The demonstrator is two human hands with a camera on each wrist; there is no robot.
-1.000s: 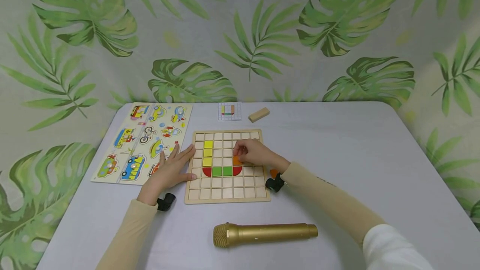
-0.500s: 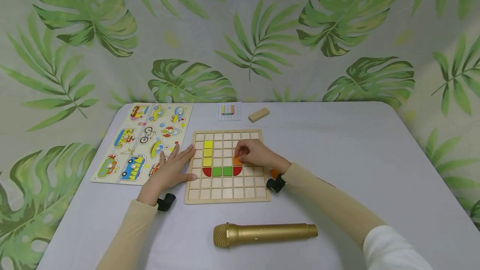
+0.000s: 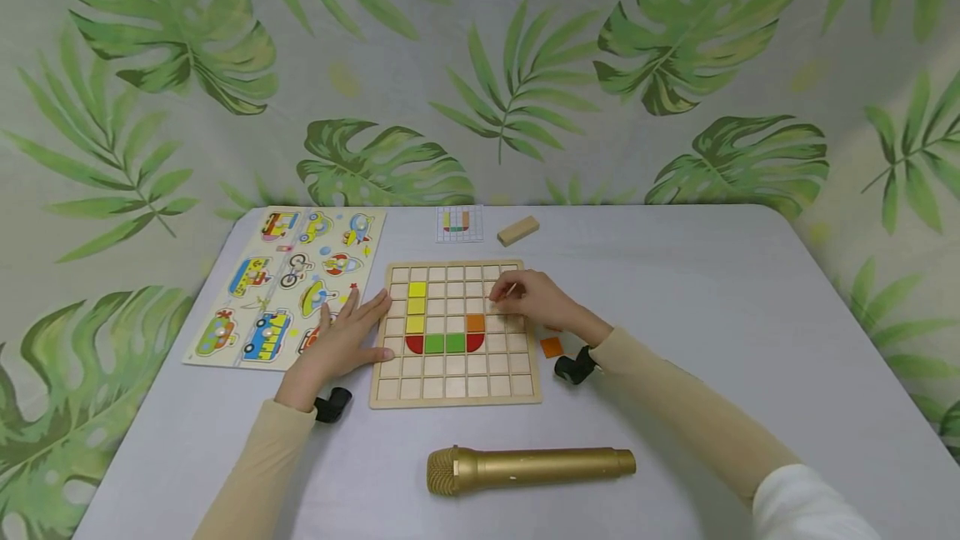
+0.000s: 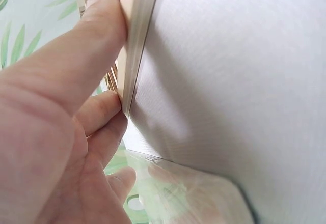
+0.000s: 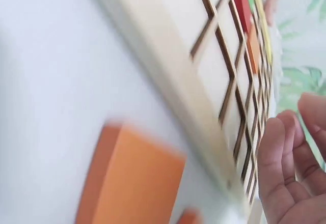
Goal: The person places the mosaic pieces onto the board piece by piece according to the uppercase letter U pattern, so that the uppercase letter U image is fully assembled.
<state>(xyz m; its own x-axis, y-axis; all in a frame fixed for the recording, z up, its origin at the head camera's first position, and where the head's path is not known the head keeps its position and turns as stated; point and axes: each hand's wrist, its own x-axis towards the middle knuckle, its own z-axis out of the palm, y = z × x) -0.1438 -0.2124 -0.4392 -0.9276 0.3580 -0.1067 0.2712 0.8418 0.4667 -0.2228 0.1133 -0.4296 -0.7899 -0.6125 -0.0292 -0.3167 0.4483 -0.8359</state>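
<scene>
A wooden grid board (image 3: 454,401) lies on the table with a U of colored tiles in its cells. Yellow tiles (image 3: 416,307) run up the left side, green tiles (image 3: 444,343) form the bottom, and rounded red tiles (image 3: 475,343) make the corners. One orange tile (image 3: 476,323) sits above the right red corner. My left hand (image 3: 337,350) is spread, its fingertips and thumb touching the board's left edge. My right hand (image 3: 538,300) hovers over the board's right side, fingers loosely bent and holding nothing. Beside the board lies a loose orange tile (image 5: 142,178); another is partly hidden.
A vehicle picture puzzle (image 3: 285,290) lies at the left, partly under my left hand. Behind the board are a small pattern card (image 3: 459,224) and a wooden block (image 3: 518,230). A gold microphone (image 3: 532,467) lies in front.
My right hand has let go of the orange tile in the grid and moved right. The loose orange tile by the board is now more visible. My left hand stays put.
</scene>
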